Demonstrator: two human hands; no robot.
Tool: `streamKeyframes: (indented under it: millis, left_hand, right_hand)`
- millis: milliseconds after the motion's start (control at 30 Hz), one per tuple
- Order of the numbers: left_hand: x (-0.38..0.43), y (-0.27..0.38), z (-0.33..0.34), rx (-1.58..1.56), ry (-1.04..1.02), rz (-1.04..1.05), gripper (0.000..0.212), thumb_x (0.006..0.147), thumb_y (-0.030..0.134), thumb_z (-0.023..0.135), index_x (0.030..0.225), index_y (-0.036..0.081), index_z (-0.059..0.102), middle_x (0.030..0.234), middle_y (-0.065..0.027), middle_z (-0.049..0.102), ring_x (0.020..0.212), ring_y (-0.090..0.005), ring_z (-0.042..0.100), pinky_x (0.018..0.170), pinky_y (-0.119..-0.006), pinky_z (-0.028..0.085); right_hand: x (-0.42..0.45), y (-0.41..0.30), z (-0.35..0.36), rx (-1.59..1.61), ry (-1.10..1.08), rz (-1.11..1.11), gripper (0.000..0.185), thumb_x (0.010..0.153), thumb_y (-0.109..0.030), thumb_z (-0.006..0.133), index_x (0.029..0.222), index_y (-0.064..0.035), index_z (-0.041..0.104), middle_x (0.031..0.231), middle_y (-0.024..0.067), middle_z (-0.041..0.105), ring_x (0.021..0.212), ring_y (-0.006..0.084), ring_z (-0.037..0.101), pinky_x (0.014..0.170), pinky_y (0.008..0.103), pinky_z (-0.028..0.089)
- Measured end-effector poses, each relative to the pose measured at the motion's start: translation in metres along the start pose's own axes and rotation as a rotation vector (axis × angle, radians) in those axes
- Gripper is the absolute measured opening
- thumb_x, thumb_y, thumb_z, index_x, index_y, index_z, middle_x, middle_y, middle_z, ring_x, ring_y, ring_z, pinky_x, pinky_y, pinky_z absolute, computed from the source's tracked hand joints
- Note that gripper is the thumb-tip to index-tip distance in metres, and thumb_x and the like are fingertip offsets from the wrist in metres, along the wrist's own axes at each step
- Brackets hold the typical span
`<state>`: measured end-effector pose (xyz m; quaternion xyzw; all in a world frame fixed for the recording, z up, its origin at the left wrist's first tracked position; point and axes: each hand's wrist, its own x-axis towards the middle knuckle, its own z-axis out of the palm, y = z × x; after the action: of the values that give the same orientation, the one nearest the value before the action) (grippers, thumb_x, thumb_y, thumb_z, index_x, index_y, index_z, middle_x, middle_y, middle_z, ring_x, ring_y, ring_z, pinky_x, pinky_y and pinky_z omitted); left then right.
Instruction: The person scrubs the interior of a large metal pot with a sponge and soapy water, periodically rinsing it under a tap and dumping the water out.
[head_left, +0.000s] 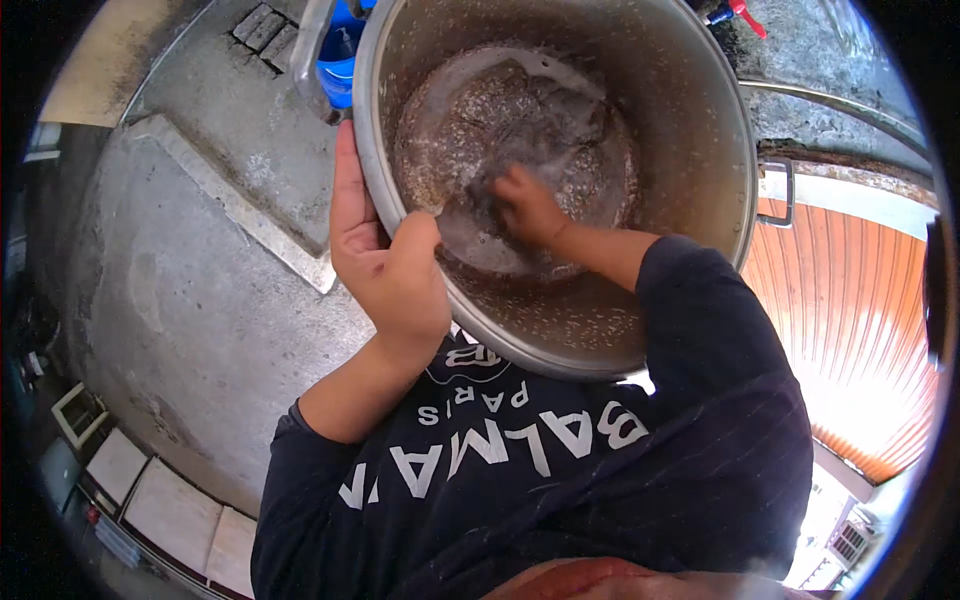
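Observation:
A large, deep metal pot (694, 142) is tilted towards me, its open mouth filling the upper middle of the view. My left hand (394, 270) grips the left side of the rim, thumb over the inner edge and fingers along the outside. Down inside, my right hand (529, 206) is blurred near the bottom. A dark patch beside its fingers is too blurred to show whether it holds anything. Murky brownish liquid (487, 105) with foam and pale specks covers the pot's bottom. Drops and specks cling to the inner wall.
Beyond the pot's left handle (304, 60) stands a blue plastic container (337, 79). A low concrete curb (232, 202) crosses the concrete floor (195, 322) near a slotted drain (266, 37). At upper right are a red-handled tap (746, 16) and the pot's right handle (784, 191).

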<state>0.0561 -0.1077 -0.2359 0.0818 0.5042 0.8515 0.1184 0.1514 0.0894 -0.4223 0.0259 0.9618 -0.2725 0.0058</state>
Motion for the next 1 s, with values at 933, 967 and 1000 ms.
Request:
streamKeyframes:
  millis: [933,967,1000]
  left_hand:
    - [-0.001,-0.002,0.001,0.118,0.005,0.022,0.078,0.064,-0.004,0.042,0.141,-0.008,0.031,0.131,-0.0196,0.051,0.113,-0.0238,0.056,0.098,-0.031,0.043]
    - [-0.002,-0.001,0.001,0.119,0.008,0.022,0.078,0.064,-0.004,0.042,0.141,-0.008,0.031,0.131,-0.0196,0.051,0.113,-0.0238,0.056,0.098,-0.031,0.043]
    - [-0.001,0.000,0.002,0.120,0.009,0.011,0.078,0.064,-0.004,0.042,0.141,-0.008,0.030,0.131,-0.0196,0.051,0.113,-0.0234,0.056,0.097,-0.030,0.043]
  right_hand:
    - [0.061,0.070,-0.029,-0.317,0.135,0.101,0.022,0.078,-0.012,0.058,0.100,-0.0146,0.059,0.092,0.0140,0.059,0.087,0.0377,0.060,0.073,0.0463,0.049]
    - [0.065,0.062,-0.009,-0.225,0.403,0.221,0.015,0.079,-0.011,0.057,0.093,-0.0121,0.059,0.091,0.0140,0.058,0.085,0.0372,0.059,0.070,0.0447,0.048]
    - [0.056,0.056,0.003,-0.140,0.320,0.021,0.018,0.079,-0.012,0.058,0.097,-0.0119,0.060,0.091,0.0139,0.059,0.086,0.0377,0.059,0.072,0.0449,0.047]
